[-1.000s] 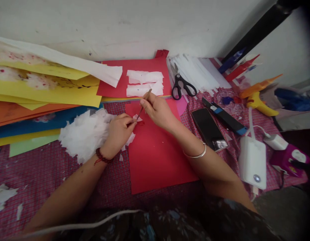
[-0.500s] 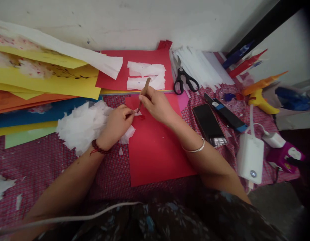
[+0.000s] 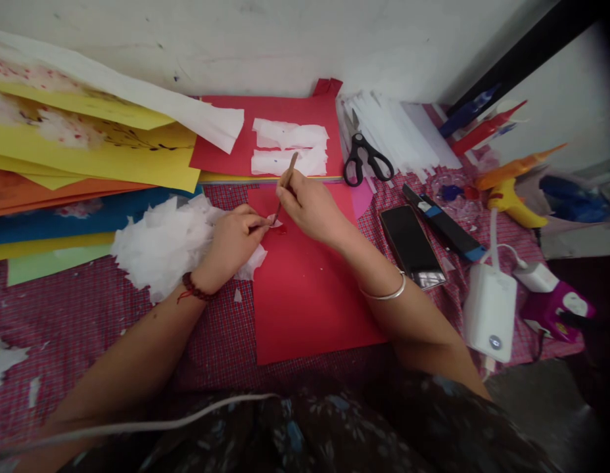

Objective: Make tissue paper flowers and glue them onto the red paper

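My left hand (image 3: 232, 242) is closed, pinching a small white paper piece (image 3: 274, 222) between thumb and fingertips. In my right hand (image 3: 307, 203) is a slim brown stick-like tool (image 3: 288, 172), perhaps a brush, held like a pen. Its lower tip points down at the paper piece. Both hands are over the top part of a red sheet (image 3: 315, 295), where a small wet-looking dark red spot (image 3: 280, 230) shows just below the fingertips. A heap of white paper pieces (image 3: 160, 246) lies left of my left hand, and its wrist hides part of them.
Behind my hands, white paper strips (image 3: 291, 136) lie on another red sheet (image 3: 221, 157). Black-handled scissors (image 3: 365, 157), a phone (image 3: 413, 246), a box cutter (image 3: 445, 223), a white power bank (image 3: 491, 312) and a yellow glue gun (image 3: 512, 200) are on the right. Coloured sheets (image 3: 102, 157) stack at left.
The paper piece at my left fingertips is tilted differently, and the tool in my right hand stands a little more upright. Otherwise the hands keep nearly the same place; the view has shifted slightly.
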The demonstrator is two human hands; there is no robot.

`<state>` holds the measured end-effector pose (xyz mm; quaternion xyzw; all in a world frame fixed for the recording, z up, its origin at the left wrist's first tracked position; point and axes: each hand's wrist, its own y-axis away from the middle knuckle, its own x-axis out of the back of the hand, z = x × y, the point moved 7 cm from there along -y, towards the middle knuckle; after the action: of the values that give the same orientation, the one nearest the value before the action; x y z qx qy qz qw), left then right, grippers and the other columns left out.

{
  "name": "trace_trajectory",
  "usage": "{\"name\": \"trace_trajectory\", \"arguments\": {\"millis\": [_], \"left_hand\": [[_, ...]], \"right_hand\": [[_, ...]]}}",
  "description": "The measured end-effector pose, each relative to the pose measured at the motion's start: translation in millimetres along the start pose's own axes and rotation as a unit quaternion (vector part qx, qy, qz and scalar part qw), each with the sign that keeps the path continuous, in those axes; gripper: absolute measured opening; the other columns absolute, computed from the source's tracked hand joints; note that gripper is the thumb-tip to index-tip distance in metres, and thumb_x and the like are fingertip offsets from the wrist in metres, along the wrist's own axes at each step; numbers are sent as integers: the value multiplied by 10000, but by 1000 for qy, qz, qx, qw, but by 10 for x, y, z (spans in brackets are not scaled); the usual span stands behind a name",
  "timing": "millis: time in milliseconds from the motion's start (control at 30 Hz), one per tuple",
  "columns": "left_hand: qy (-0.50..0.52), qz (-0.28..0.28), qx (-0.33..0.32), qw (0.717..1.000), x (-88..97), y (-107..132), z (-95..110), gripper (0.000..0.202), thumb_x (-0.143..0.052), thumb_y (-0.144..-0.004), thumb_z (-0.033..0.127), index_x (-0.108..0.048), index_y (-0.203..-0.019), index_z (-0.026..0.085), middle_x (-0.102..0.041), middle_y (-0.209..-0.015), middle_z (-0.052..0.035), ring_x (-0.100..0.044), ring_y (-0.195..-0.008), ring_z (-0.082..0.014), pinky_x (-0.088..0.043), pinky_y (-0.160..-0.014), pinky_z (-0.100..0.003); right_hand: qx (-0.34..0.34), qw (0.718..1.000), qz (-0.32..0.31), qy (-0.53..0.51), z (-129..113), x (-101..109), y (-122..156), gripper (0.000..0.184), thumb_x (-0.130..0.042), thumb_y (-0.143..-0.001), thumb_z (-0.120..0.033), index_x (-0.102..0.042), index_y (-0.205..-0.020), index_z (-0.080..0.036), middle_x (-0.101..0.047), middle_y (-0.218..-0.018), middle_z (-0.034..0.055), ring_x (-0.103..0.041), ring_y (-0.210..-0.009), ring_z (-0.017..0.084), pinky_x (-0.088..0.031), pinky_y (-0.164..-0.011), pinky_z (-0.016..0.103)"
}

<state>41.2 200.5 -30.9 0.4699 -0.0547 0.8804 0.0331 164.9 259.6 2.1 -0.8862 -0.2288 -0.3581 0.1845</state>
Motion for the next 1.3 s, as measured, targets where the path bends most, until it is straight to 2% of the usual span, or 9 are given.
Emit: {"name": "trace_trajectory", "arguments": {"millis": [167, 333, 567, 767, 833, 967, 1300], "left_hand": [[-4, -2, 13, 1000, 3, -12, 5, 168, -581, -897, 196, -738, -848, 161, -676, -904, -53, -634, -818, -167, -481, -752, -296], [-14, -4, 31, 999, 10, -23, 18, 142, -597, -885, 197, -702, -793, 166, -646, -847, -40, -601, -767, -160, -464, -733, -294], [-36, -10, 41, 998, -15, -51, -1, 121, -568, -864, 146, -668, -800, 170, -629, -864, -45, -595, -794, -177, -448, -741, -301], [-50, -6, 43, 998, -24, -61, -12, 105, -562, -859, 155, -646, -804, 184, -625, -868, -40, -594, -803, -178, -454, -745, -299], [-53, -6, 43, 998, -30, -60, -12, 107, -553, -863, 151, -645, -812, 174, -625, -877, -43, -593, -803, -178, -458, -754, -302], [-55, -4, 40, 998, -35, -56, -9, 100, -555, -858, 128, -642, -817, 154, -617, -874, -50, -586, -803, -178, -457, -759, -307], [-16, 8, 28, 999, -49, -76, -25, 80, -578, -856, 152, -600, -785, 182, -606, -853, -32, -578, -795, -174, -461, -748, -307]], "right_hand": [[0, 1000, -5, 8, -12, 1, 1, 141, -425, -967, -242, -545, -987, -171, -624, -814, 55, -569, -769, 200, -407, -729, 322], [8, 1000, 0, 7, -19, 14, 0, 124, -435, -955, -240, -543, -949, -181, -617, -802, 50, -546, -723, 184, -404, -699, 312], [-5, 1000, -2, 2, 0, 7, -3, 115, -449, -949, -245, -546, -943, -184, -605, -806, 44, -551, -732, 184, -398, -704, 314], [-22, 996, 76, -50, 81, 246, -9, 164, -398, -981, -266, -539, -927, -201, -556, -762, 12, -544, -740, 168, -398, -712, 308], [-26, 995, 78, -48, 93, 279, -6, 150, -421, -965, -257, -534, -885, -200, -539, -737, 5, -524, -707, 159, -386, -694, 305], [-34, 998, 53, -30, 80, 204, 8, 123, -463, -930, -264, -536, -857, -196, -544, -712, 5, -492, -662, 159, -370, -669, 307], [-19, 999, 46, -20, 40, 72, 13, 149, -436, -948, -269, -563, -957, -191, -592, -739, 23, -529, -682, 181, -390, -688, 313]]}}
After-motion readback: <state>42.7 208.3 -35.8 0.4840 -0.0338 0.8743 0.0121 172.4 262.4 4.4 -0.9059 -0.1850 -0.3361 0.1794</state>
